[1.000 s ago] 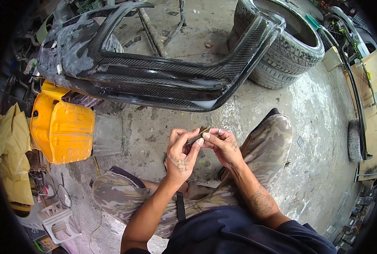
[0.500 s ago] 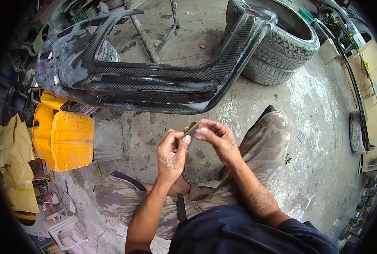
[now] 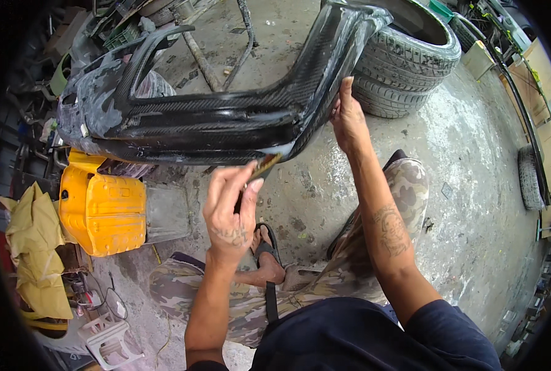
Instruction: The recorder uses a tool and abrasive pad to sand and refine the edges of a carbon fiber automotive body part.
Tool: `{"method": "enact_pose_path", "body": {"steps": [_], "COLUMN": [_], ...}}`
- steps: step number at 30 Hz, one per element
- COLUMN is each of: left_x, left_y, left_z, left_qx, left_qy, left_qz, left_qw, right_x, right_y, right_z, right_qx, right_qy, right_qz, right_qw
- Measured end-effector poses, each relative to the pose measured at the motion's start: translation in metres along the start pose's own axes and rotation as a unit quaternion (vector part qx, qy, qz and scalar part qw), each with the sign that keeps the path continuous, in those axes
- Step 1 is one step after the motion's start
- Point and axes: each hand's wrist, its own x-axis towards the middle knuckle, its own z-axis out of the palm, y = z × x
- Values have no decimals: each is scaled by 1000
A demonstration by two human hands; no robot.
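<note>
A long black carbon-fibre car body panel stands on the concrete floor in front of me, its glossy edge toward me. My left hand pinches a small folded brownish piece of sandpaper, whose tip touches the panel's lower edge near its right bend. My right hand grips the panel's right upright section, fingers wrapped on its edge. My legs in camouflage trousers and a sandalled foot lie below the hands.
A yellow plastic container sits left of me under the panel. A large tyre lies behind the panel at upper right. Yellow cloth and a white plastic stool are at left. Metal bars and clutter fill the far left.
Both hands were together in my lap working the small piece. Now the left hand has lifted it to the panel's edge and the right hand has reached up and gripped the panel.
</note>
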Motion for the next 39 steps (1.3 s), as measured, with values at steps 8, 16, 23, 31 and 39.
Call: {"method": "enact_pose_path", "body": {"steps": [8, 16, 23, 31, 39], "left_x": [73, 111, 123, 78, -4], "left_y": [27, 45, 43, -23, -191], "left_z": [4, 14, -8, -174, -371], "left_qx": [-16, -85, -77, 157, 328], "left_qy": [41, 55, 100, 226, 88], "left_qz": [34, -54, -101, -89, -236], "left_qw": [998, 993, 987, 957, 910], "right_x": [23, 19, 28, 26, 20], "right_y": [-15, -16, -3, -6, -9], "right_z": [27, 45, 40, 39, 39], "right_qx": [70, 235, 206, 137, 160], "right_qy": [4, 0, 23, 33, 2], "right_qz": [-99, -138, -138, -136, -110], "right_qw": [993, 962, 969, 981, 981]}}
